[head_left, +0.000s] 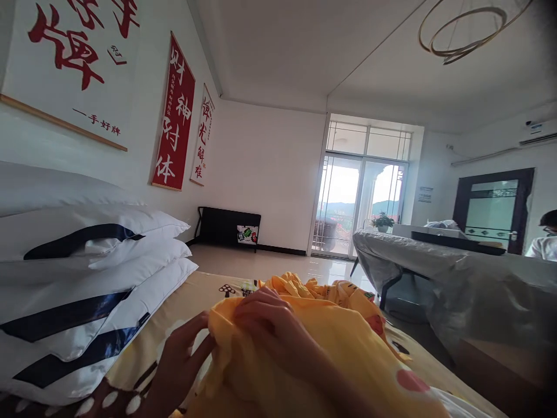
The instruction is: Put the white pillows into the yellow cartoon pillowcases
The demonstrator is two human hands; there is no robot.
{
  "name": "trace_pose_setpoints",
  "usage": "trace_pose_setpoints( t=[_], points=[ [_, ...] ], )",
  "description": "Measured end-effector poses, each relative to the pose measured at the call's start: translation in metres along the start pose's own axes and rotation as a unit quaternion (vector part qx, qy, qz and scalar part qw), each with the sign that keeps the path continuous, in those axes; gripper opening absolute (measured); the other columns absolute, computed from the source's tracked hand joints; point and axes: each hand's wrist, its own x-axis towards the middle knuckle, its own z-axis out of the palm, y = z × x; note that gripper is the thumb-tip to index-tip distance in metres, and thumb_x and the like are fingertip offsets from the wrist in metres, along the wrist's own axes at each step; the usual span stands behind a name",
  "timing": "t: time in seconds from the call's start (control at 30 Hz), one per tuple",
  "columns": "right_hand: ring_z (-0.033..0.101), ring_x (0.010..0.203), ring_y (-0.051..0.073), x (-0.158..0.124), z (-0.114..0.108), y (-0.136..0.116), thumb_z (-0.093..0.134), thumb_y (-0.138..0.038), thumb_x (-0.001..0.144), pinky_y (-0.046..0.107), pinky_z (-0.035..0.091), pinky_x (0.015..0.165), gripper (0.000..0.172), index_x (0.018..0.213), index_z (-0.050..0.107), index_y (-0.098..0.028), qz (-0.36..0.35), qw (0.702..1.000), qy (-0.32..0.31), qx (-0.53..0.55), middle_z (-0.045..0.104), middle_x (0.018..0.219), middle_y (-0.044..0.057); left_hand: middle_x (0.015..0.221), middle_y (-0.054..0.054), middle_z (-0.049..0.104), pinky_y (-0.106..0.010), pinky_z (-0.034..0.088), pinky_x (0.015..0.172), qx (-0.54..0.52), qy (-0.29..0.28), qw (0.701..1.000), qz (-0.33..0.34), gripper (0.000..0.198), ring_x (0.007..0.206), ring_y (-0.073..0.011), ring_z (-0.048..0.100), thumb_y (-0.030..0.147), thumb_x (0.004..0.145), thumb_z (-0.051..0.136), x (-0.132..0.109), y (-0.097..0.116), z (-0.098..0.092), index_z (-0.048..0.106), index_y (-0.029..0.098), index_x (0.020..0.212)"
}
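A yellow pillowcase (348, 331) with a pink spot is held up before me over the bed. My left hand (180, 354) pinches its left corner between thumb and fingers. Higher up, my right hand (278, 322) lies across the front of the cloth, fingers bent and closed on the top edge near that same corner. Part of something white (455, 403) shows beside the pillowcase at the lower right. Behind it, crumpled yellow printed fabric (300, 285) rests on the patterned bed sheet (209, 284).
White pillows (152, 255) with dark stripes are stacked at the left. A table under clear plastic (413, 255) stands to the right, bearing a dark tray (456, 242). Another person (546, 238) is at the far right edge. A low black stand (217, 226) sits by the back wall.
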Motion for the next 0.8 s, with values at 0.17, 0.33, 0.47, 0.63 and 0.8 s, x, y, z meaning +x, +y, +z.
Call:
trace_pose_setpoints(
  t=[0.17, 0.33, 0.47, 0.63, 0.8],
  points=[
    [0.058, 0.086, 0.018, -0.014, -0.026, 0.03, 0.057, -0.028, 0.088, 0.032, 0.044, 0.081, 0.014, 0.101, 0.061, -0.023, 0.086, 0.976, 0.0, -0.2, 0.066, 0.092, 0.003, 0.079, -0.003, 0.07, -0.024, 0.051, 0.063, -0.004, 0.089, 0.996, -0.009, 0.031, 0.073, -0.0197, 0.062, 0.047, 0.078, 0.059, -0.001, -0.002, 0.009, 0.07, 0.019, 0.084],
    [0.038, 0.049, 0.01, -0.031, -0.021, 0.048, 0.044, -0.029, 0.095, 0.022, 0.032, 0.051, 0.031, 0.065, 0.045, -0.021, 0.036, 0.968, 0.112, -0.222, 0.044, 0.053, -0.005, 0.094, -0.005, 0.068, -0.027, 0.052, 0.074, 0.023, 0.06, 0.998, 0.012, 0.034, 0.087, -0.0212, 0.063, 0.047, 0.082, 0.054, 0.004, -0.015, 0.017, 0.062, 0.02, 0.1],
    [0.039, 0.048, 0.008, -0.03, -0.024, 0.044, 0.045, -0.023, 0.095, 0.021, 0.031, 0.05, 0.029, 0.066, 0.047, -0.02, -0.012, 0.951, 0.195, -0.241, 0.043, 0.054, -0.005, 0.082, -0.002, 0.062, -0.026, 0.051, 0.067, 0.003, 0.007, 0.999, 0.05, 0.027, 0.077, -0.0199, 0.06, 0.046, 0.079, 0.06, 0.004, -0.021, 0.028, 0.056, 0.021, 0.087],
    [0.044, 0.047, 0.01, -0.032, -0.038, 0.042, 0.045, -0.017, 0.093, 0.023, 0.035, 0.051, 0.023, 0.072, 0.052, -0.02, -0.07, 0.932, 0.213, -0.285, 0.048, 0.053, -0.003, 0.064, 0.001, 0.052, -0.022, 0.043, 0.055, -0.046, 0.018, 0.997, 0.065, 0.027, 0.058, -0.0139, 0.049, 0.041, 0.082, 0.059, -0.007, -0.004, 0.046, 0.05, 0.021, 0.068],
    [0.048, 0.049, 0.012, -0.036, -0.065, 0.046, 0.045, -0.013, 0.091, 0.025, 0.037, 0.052, 0.021, 0.075, 0.056, -0.021, -0.143, 0.896, 0.196, -0.371, 0.055, 0.056, -0.001, 0.059, 0.0, 0.052, -0.024, 0.041, 0.051, -0.134, 0.037, 0.987, -0.079, 0.039, 0.057, -0.0148, 0.047, 0.056, 0.073, 0.065, -0.014, 0.023, 0.042, 0.054, 0.02, 0.062]
  ],
)
